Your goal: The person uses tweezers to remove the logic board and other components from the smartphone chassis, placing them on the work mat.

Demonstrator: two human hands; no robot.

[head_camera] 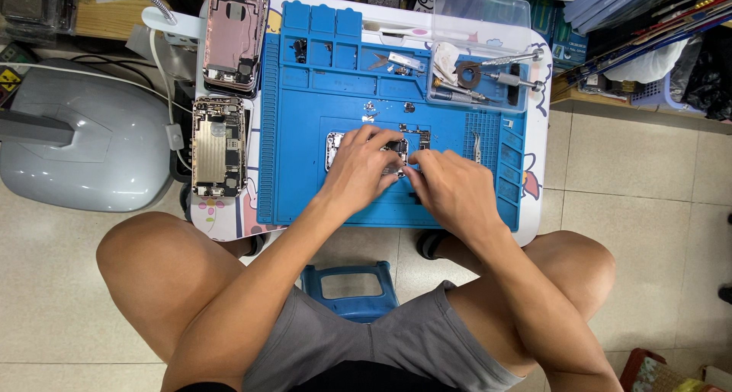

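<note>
Blue mat (305, 186): rubbery silicone sheet covering most of the counter (537, 144); moulded compartments along its top edge and right side, ribbed strip down the left.
Counter: small, white, rounded corners, cartoon prints showing at the edges.
Floor (640, 178): pale glossy tiles with thin grout lines.
Stool (349, 289): blue plastic, rectangular opening in the seat, between the person's bare knees.
Grey housing (84, 144): smooth rounded plastic body on the floor at left, white cables running past it.
Phone (334, 149): opened metal-edged handset lying flat at mat centre, mostly hidden under both hands.
Left hand (358, 171): grip curled over the phone, fingertips pressing on its upper part; whether anything is pinched cannot be told.
Right hand (450, 190): fingers drawn together at the phone's right edge, touching the left hand; any small item in the grip is hidden.
Pink shell (235, 35): empty phone back, top left of the counter.
Gold phone (219, 146): open, circuitry exposed, just below the pink shell.
Clear tray (480, 26): transparent plastic box at top right, holding metal screwdrivers.
Tweezers (476, 146): slim steel, just right of the hands.
</note>
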